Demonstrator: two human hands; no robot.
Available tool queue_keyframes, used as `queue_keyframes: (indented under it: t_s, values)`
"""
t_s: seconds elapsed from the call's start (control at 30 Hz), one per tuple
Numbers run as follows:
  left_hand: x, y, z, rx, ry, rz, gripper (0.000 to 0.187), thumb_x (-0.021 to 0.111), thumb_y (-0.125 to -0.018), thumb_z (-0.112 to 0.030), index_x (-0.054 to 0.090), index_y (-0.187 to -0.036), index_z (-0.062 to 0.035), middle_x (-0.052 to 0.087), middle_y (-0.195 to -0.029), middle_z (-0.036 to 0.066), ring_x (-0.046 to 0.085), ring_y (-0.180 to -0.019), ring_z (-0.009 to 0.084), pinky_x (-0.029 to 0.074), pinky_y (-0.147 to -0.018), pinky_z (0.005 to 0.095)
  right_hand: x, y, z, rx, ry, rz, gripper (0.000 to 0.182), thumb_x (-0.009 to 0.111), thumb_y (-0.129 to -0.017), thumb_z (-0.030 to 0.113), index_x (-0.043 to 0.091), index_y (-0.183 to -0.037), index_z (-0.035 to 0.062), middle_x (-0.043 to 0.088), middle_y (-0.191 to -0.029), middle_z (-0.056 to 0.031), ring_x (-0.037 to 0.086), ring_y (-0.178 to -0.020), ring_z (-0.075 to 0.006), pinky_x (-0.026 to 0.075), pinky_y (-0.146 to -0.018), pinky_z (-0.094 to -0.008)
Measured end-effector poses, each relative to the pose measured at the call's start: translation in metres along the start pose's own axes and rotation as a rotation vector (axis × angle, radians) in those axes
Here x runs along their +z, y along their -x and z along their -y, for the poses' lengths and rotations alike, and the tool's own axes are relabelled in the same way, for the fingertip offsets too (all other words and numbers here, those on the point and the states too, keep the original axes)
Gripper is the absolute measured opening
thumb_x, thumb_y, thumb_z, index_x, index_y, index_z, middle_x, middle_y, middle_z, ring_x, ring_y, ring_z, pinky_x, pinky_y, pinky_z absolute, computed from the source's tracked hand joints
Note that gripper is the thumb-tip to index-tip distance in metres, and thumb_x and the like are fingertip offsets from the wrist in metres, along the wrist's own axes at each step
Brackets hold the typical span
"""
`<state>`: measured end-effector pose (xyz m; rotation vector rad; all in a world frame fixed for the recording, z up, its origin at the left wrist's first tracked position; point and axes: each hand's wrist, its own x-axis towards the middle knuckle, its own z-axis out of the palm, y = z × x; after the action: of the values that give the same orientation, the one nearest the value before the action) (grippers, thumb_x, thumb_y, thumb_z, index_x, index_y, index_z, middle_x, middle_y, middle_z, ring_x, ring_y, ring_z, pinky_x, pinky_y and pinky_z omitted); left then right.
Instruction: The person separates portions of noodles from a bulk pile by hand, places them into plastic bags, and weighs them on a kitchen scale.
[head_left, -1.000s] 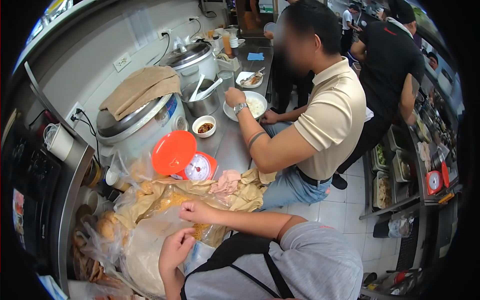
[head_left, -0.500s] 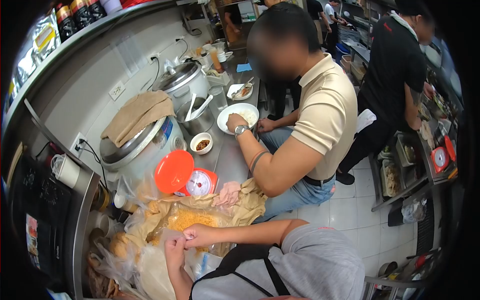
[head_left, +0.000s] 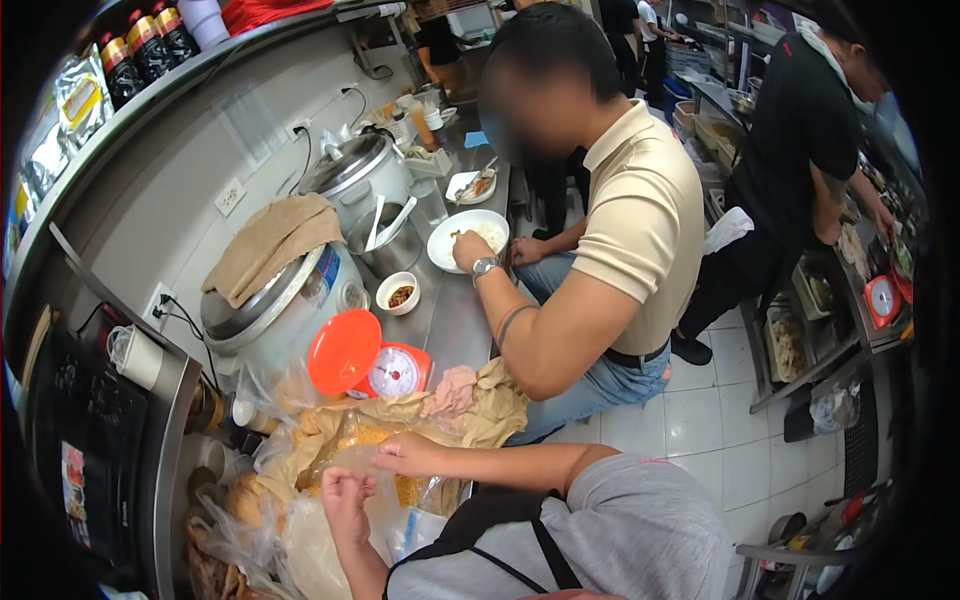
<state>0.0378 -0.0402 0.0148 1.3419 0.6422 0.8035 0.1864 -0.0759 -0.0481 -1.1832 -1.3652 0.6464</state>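
Observation:
My left hand point(head_left: 346, 497) and my right hand point(head_left: 408, 456) both pinch the thin film of a clear plastic bag point(head_left: 385, 500) at the near end of the steel counter point(head_left: 450, 310). My hands sit a short way apart, the left nearer to me. Under and behind the bag lies yellow shredded food point(head_left: 372, 436) on crumpled brown paper point(head_left: 495, 400). What is inside the bag is hard to make out.
A red kitchen scale point(head_left: 395, 372) with an orange dish point(head_left: 343, 352) stands just beyond. Two rice cookers point(head_left: 285, 300) stand further back. A seated person in a beige shirt point(head_left: 640, 220) eats from a white plate point(head_left: 465, 240). Another person in black point(head_left: 790, 150) works at right.
My hands, pinched together on the bag half a second ago, have drawn apart. The view has tilted up a little. The seated person's hand stays at the plate.

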Motion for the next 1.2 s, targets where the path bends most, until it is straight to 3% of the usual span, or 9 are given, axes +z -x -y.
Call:
queue_keyframes:
  t_s: [0.17, 0.37, 0.47, 0.63, 0.73, 0.83, 0.93, 1.03, 1.2]
  values:
    - [-0.007, 0.001, 0.033, -0.009, -0.369, 0.046, 0.011, 0.056, -0.075, -0.006, 0.053, -0.084, -0.0025, 0.056, -0.078, 0.004, 0.052, -0.070, 0.0109, 0.042, -0.064, 0.0246, 0.007, 0.008, 0.011, -0.242, 0.107, 0.070, 0.025, 0.057, -0.072, 0.018, 0.045, -0.058, 0.0010, 0.049, -0.061, -0.0123, 0.049, -0.054, -0.0247, 0.038, -0.050, -0.0334]
    - [-0.014, 0.006, 0.006, -0.065, 0.443, -0.197, 0.017, 0.048, -0.080, -0.007, 0.047, -0.096, -0.0059, 0.055, -0.086, 0.004, 0.052, -0.073, 0.0124, 0.043, -0.063, 0.0244, -0.005, -0.005, -0.003, -0.170, 0.180, -0.033, 0.020, 0.054, -0.072, 0.014, 0.046, -0.058, 0.0020, 0.049, -0.060, -0.0122, 0.049, -0.055, -0.0265, 0.039, -0.051, -0.0355]
    - [-0.034, 0.010, 0.011, -0.026, 0.646, 0.104, 0.016, 0.049, -0.081, -0.011, 0.045, -0.095, -0.0074, 0.053, -0.085, 0.003, 0.049, -0.068, 0.0112, 0.041, -0.059, 0.0229, -0.010, -0.009, 0.000, 0.113, 0.298, -0.044, 0.015, 0.051, -0.074, 0.012, 0.052, -0.063, 0.0012, 0.052, -0.064, -0.0131, 0.052, -0.059, -0.0241, 0.041, -0.054, -0.0344]
    - [-0.029, -0.001, 0.045, 0.221, -0.593, -0.139, 0.017, 0.052, -0.070, 0.000, 0.044, -0.084, -0.0046, 0.045, -0.073, 0.003, 0.044, -0.063, 0.0109, 0.039, -0.056, 0.0251, -0.030, -0.023, -0.021, 0.073, 0.191, -0.039, 0.015, 0.050, -0.079, 0.015, 0.056, -0.080, 0.0011, 0.054, -0.065, -0.0126, 0.054, -0.062, -0.0211, 0.042, -0.058, -0.0319]
    - [-0.040, -0.011, 0.046, 0.137, -0.713, -0.386, 0.016, 0.052, -0.071, -0.005, 0.046, -0.085, -0.0040, 0.050, -0.068, 0.009, 0.050, -0.060, 0.0183, 0.041, -0.055, 0.0289, -0.041, -0.009, 0.019, 0.241, 0.548, 0.284, 0.013, 0.051, -0.079, 0.013, 0.055, -0.083, 0.0016, 0.053, -0.062, -0.0091, 0.052, -0.057, -0.0165, 0.040, -0.052, -0.0289]
    - [-0.040, -0.017, 0.032, 0.216, -0.714, -0.407, 0.013, 0.051, -0.073, -0.007, 0.050, -0.086, -0.0058, 0.054, -0.068, 0.012, 0.054, -0.059, 0.0243, 0.042, -0.054, 0.0318, -0.039, -0.003, 0.049, 0.190, 0.148, 0.417, 0.016, 0.052, -0.079, 0.020, 0.053, -0.083, 0.0043, 0.050, -0.057, -0.0033, 0.051, -0.054, -0.0119, 0.041, -0.049, -0.0284]
    - [-0.001, -0.006, 0.019, 0.335, -0.710, -0.224, 0.012, 0.051, -0.074, -0.008, 0.054, -0.086, -0.0075, 0.057, -0.072, 0.012, 0.057, -0.063, 0.0270, 0.044, -0.054, 0.0339, -0.019, -0.013, 0.060, 0.716, -0.041, 0.534, 0.020, 0.053, -0.079, 0.019, 0.051, -0.093, 0.0047, 0.049, -0.062, -0.0007, 0.051, -0.058, -0.0088, 0.042, -0.049, -0.0251]
    - [0.030, 0.003, 0.029, 0.451, -0.772, 0.002, 0.012, 0.051, -0.074, -0.012, 0.056, -0.086, -0.0102, 0.058, -0.073, 0.008, 0.057, -0.064, 0.0265, 0.045, -0.054, 0.0343, -0.003, -0.010, 0.017, 0.797, -0.791, 0.036, 0.026, 0.051, -0.081, 0.017, 0.047, -0.103, 0.0041, 0.051, -0.073, -0.0040, 0.052, -0.065, -0.0133, 0.045, -0.057, -0.0281]
    - [0.045, 0.015, 0.045, 0.604, -0.777, 0.201, 0.012, 0.052, -0.073, -0.013, 0.056, -0.084, -0.0113, 0.058, -0.076, 0.004, 0.057, -0.064, 0.0239, 0.045, -0.054, 0.0352, 0.002, -0.028, 0.000, 0.302, -0.290, 0.085, 0.039, 0.050, -0.082, 0.018, 0.039, -0.116, 0.0010, 0.049, -0.096, -0.0106, 0.048, -0.090, -0.0194, 0.038, -0.081, -0.0299]
